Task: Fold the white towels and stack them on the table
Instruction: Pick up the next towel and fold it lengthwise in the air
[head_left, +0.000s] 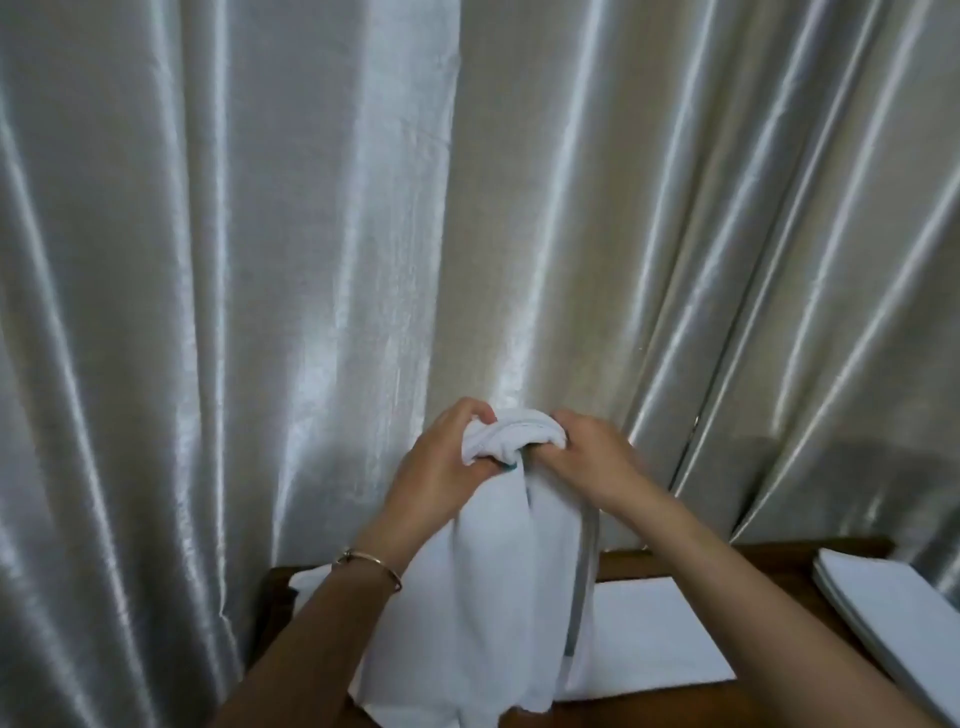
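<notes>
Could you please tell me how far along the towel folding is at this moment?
Done: a stack of folded towels sits at the table's right end. In hand: the left hand and right hand grip one bunched towel held up, still unfolded. Left: folding and stacking it; a flat white towel lies beneath.
</notes>
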